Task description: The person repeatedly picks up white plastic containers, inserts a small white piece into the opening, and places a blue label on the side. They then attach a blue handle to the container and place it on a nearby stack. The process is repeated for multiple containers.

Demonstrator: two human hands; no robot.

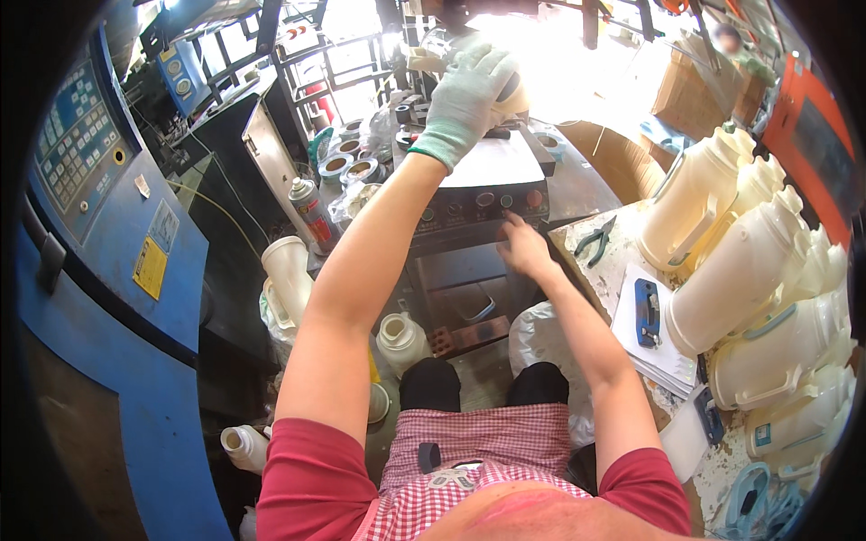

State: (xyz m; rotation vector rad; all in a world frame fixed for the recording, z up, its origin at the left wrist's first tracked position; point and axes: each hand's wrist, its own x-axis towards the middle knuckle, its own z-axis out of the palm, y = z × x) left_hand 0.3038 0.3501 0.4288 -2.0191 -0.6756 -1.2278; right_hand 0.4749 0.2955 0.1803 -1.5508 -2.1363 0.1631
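My left hand (pixel 465 99), in a pale glove with a green cuff, is closed over a cream plastic jug (pixel 514 101) on the bench machine. Most of that jug is hidden by the glove and bright glare. Bare and holding nothing, my right hand (pixel 525 245) reaches to the front of the machine's dark control panel (pixel 456 209). Its index finger points up at a green button (pixel 507 200), close to or touching it; the other fingers are partly bent. White paper (pixel 492 164) covers the machine's top below the glove.
Several cream jugs (pixel 735 270) are stacked on the right table beside pliers (pixel 595 242) and a blue clipboard clip (pixel 647 311). Tape rolls (pixel 359 171) and a spray can (pixel 311 212) stand left of the machine. A blue machine cabinet (pixel 135 270) borders the left.
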